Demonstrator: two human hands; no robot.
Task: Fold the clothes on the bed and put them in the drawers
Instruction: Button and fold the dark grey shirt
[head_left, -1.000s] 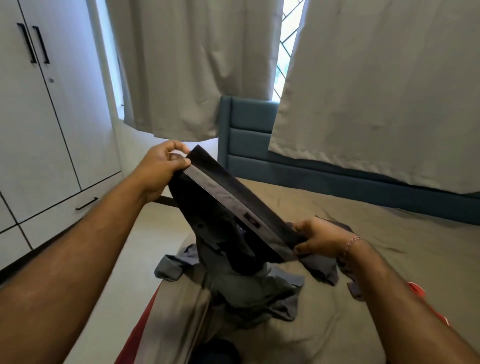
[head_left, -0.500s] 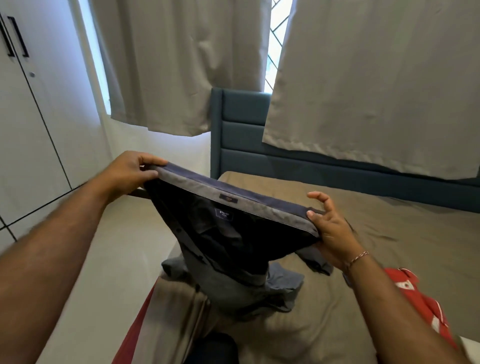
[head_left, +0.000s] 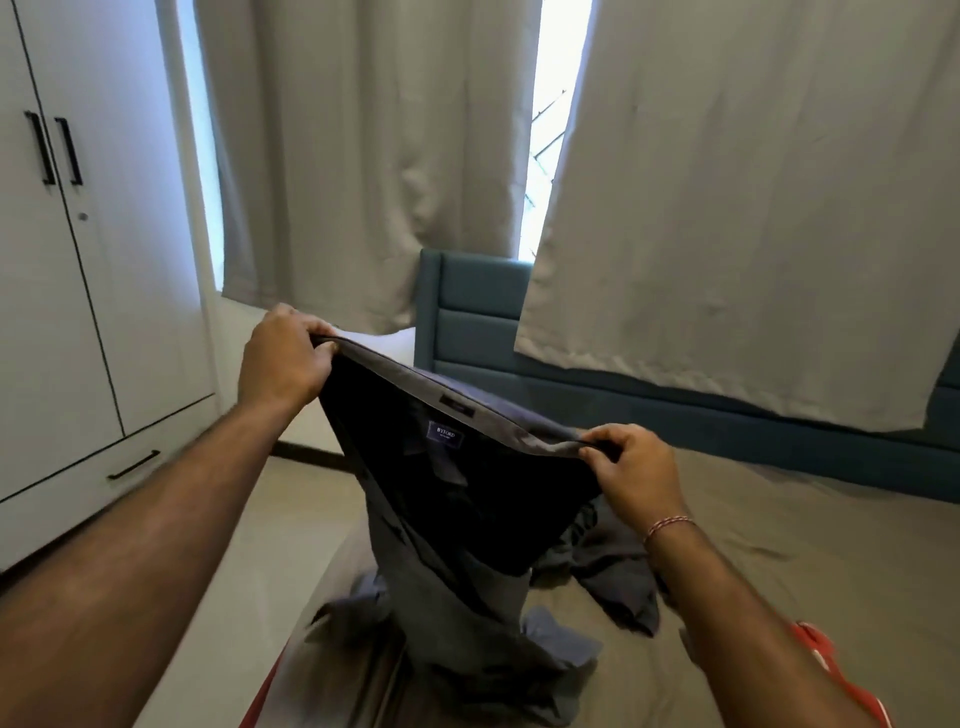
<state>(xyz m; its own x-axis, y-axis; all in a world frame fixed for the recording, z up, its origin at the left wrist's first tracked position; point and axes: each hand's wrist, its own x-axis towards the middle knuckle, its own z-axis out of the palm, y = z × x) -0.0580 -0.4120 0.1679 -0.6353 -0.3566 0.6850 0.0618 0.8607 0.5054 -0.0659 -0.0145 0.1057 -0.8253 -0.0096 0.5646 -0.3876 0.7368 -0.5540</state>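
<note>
I hold up a pair of dark navy trousers (head_left: 467, 499) by the waistband, stretched between both hands above the bed (head_left: 779, 545). My left hand (head_left: 283, 358) grips the waistband's left end; my right hand (head_left: 631, 470) pinches its right end. A brand label shows inside the waist. The trouser legs hang down and bunch on the olive sheet at the bed's near edge. A grey-blue garment (head_left: 618, 582) lies crumpled on the sheet behind the trousers. A red garment (head_left: 831, 660) peeks out at the lower right, beside my right forearm.
A white wardrobe (head_left: 78, 286) with black handles stands at the left, with a drawer (head_left: 104, 467) at its base. Pale floor lies between wardrobe and bed. Grey curtains (head_left: 753, 208) hang over the teal headboard (head_left: 478, 312).
Both hands have raised the waistband and pulled it more level. My right hand shifted from an open-fingered hold to a pinch. The view tilted up and left, showing the wardrobe handles.
</note>
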